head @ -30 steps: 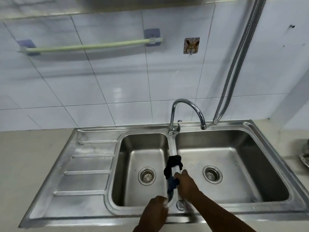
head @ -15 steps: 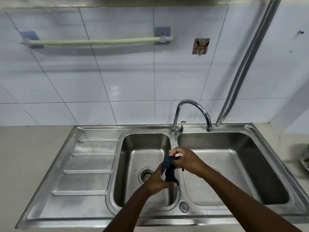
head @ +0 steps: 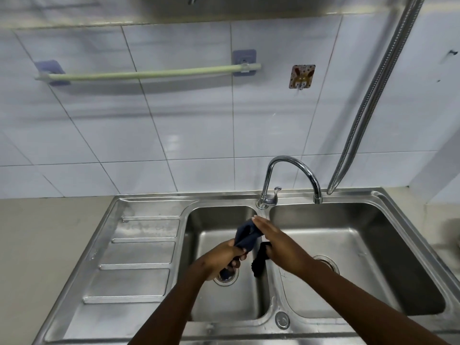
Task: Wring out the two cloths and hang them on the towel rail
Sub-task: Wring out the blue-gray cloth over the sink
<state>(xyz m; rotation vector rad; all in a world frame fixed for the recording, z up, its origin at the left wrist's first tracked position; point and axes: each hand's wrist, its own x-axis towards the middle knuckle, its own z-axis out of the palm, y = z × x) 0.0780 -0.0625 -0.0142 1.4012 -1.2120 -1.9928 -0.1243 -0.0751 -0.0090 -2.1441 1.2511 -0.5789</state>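
Two bare hands work a dark cloth over a steel double sink.

The left hand (head: 221, 256) is curled tight around the lower part of the dark blue cloth (head: 245, 234), above the left basin's drain (head: 226, 277). The right hand (head: 276, 242) has its fingers stretched flat along the cloth's upper end, while a black piece (head: 260, 260) hangs under its palm over the divider; whether that piece is pinched, I cannot tell. On the far tiled wall, up and left, the pale green towel rail (head: 149, 74) is bare. The tap (head: 291, 178) arches over the right basin.
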